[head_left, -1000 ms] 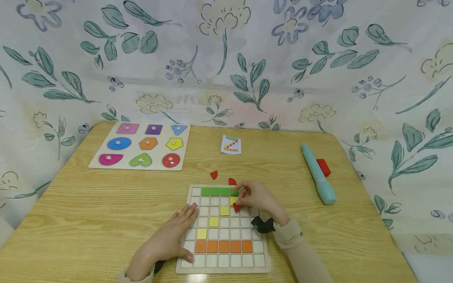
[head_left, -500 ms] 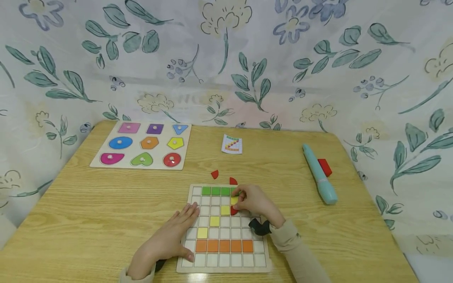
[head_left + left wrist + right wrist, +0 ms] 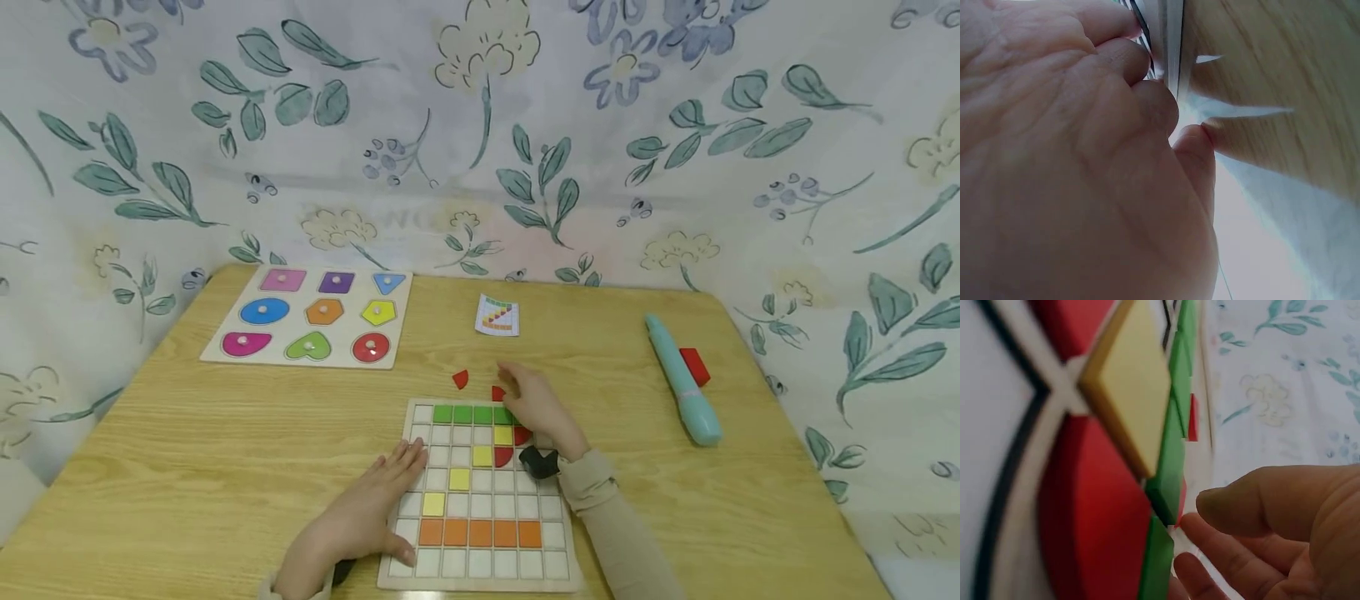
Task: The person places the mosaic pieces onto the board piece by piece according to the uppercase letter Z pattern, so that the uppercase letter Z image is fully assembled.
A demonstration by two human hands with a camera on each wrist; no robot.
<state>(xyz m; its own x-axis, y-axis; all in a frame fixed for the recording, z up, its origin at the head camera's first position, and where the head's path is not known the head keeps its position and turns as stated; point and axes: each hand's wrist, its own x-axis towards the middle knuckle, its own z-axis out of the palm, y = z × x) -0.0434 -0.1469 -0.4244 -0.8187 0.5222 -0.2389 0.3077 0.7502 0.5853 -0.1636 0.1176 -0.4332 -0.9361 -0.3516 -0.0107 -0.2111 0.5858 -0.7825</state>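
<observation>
My left hand (image 3: pixel 367 508) lies flat over the left edge of a wooden grid board (image 3: pixel 453 564), fingers straight. In the left wrist view, its fingertips meet the board's side. My right hand (image 3: pixel 536 408) reaches over the board's top right corner, thumb and fingers apart, close to a loose red quarter-circle piece (image 3: pixel 498 393). Another loose red quarter-circle (image 3: pixel 461 379) lies to its left. On the grid, red quarter-circles (image 3: pixel 503 456) sit right of the upper two yellow tiles (image 3: pixel 482 456). A green row (image 3: pixel 463 414) runs along the top, an orange row (image 3: pixel 480 532) lower down.
Behind the board lies a small printed pattern card (image 3: pixel 497 321). A knobbed shape puzzle (image 3: pixel 341 343) stands at the back left. On the right are a long light-blue tapered object (image 3: pixel 681 383) and a red block (image 3: pixel 697 367). A floral cloth (image 3: pixel 420 192) hangs behind the table.
The right hand has let go of the red quarter-circle beside the second yellow tile and moved up beyond the board's top edge. The left hand stays on the board.
</observation>
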